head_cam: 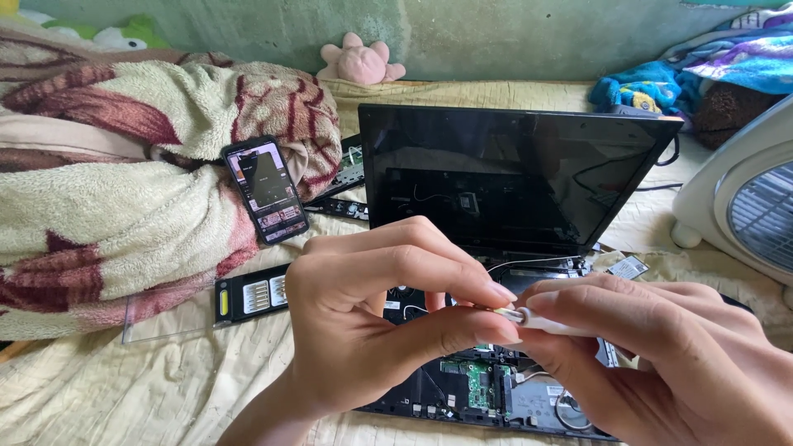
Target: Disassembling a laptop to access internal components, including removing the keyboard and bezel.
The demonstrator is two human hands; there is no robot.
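Observation:
My right hand point(661, 355) grips a small white-handled screwdriver point(545, 322), held level and pointing left. The thumb and fingers of my left hand point(388, 314) pinch its metal tip point(505, 312); whether a loose bit sits there is hidden. Both hands hover over an opened black laptop point(512, 190). Its dark screen stands upright, and its base has the cover off, showing a green circuit board point(477, 384), a fan and thin wires.
A bit case point(252, 296) with a clear lid lies left of the laptop. A lit phone point(266, 190) leans on a fleece blanket point(107, 190). A white fan point(756, 206) stands at the right, a pink plush toy point(361, 62) by the wall.

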